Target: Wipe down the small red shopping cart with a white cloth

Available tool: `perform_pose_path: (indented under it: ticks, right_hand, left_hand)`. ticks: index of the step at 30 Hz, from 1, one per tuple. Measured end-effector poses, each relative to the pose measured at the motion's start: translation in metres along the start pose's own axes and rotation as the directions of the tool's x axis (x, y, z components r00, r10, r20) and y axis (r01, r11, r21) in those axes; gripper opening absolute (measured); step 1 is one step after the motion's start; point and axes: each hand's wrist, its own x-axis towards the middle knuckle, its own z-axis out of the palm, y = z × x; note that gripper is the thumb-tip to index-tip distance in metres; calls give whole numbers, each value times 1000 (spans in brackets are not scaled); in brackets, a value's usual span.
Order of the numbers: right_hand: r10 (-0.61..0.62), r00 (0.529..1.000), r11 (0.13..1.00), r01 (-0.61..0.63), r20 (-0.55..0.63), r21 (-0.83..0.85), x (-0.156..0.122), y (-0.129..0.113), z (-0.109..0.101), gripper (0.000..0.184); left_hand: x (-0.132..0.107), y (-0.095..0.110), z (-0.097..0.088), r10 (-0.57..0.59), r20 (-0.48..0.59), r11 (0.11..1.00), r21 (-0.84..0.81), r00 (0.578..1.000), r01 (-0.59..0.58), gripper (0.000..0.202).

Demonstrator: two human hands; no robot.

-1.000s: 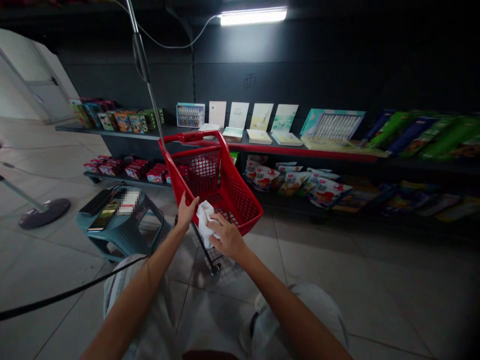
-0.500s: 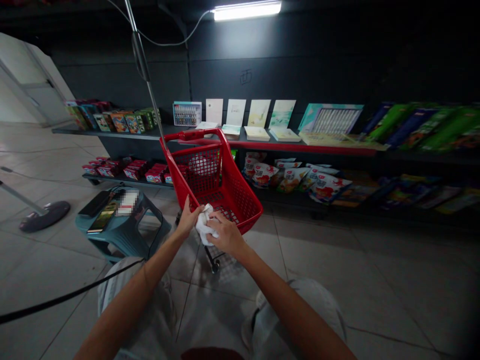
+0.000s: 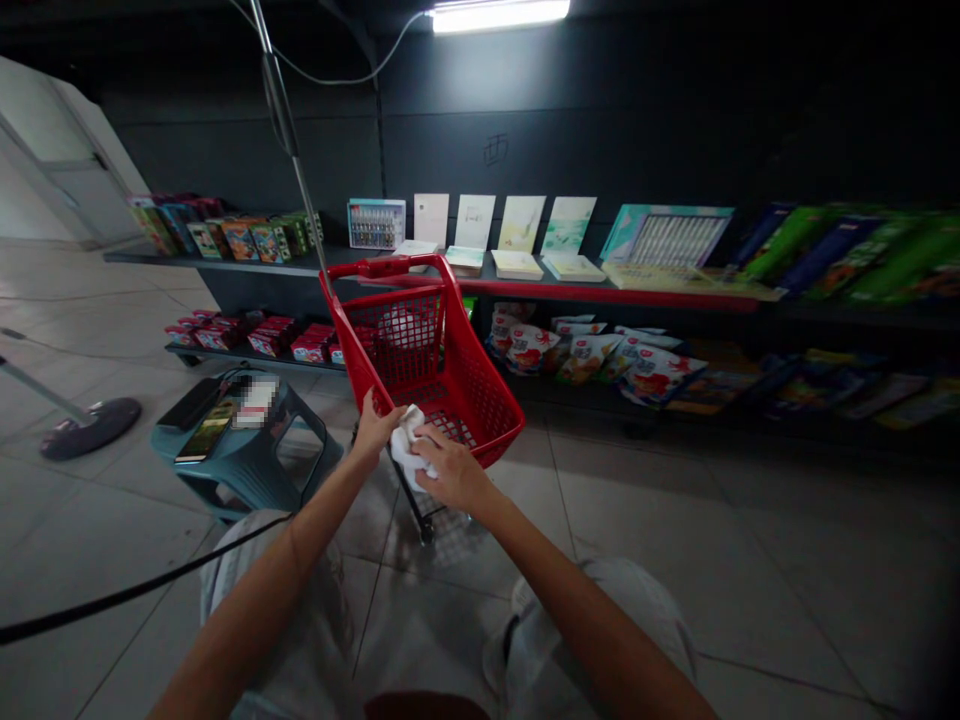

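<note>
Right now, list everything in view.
cart: 1, red, centre
cloth: 1, white, cart's rim
stool: 1, blue-grey, left
phone: 1, brownish, stool
slab: 1, black, stool
rack: 1, black, behind
lamp: 1, white, top
upright books: 4, pale, upper rack
boxed sets: 2, teal, upper rack
boxes: several, mixed, upper left
packs: several, green and blue, right
bags: several, mixed, lower rack
red packs: many, red, lower left
pole: 1, silver, upper left
stand: 1, grey, far left
door: 1, pale, left
cable: 1, black, lower left
trouser legs: 2, pale, bottom
left hand: 1, bare, cart rim
right hand: 1, bare, cloth
</note>
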Motion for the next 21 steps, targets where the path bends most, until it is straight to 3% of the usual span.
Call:
perform_pose_path:
  ticks: [6,11,16,21]
  right_hand:
    - [13,1000,1000,-13,16,15,-1,0,-1,28]
    - [1,999,999,-3,33,40,-4,1,-5,26]
    - [-44,998,997,41,47,62,-6,7,-10,26]
    - [-7,996,998,0,91,70,-9,19,-19,26]
  left_hand:
    - [1,9,0,-47,-22,999,-26,999,47,80]
    - [4,14,-4,-82,-29,997,-1,996,82,89]
    - [7,11,-13,-24,82,999,29,996,22,86]
    - [9,11,-18,53,160,998,35,986,-59,79]
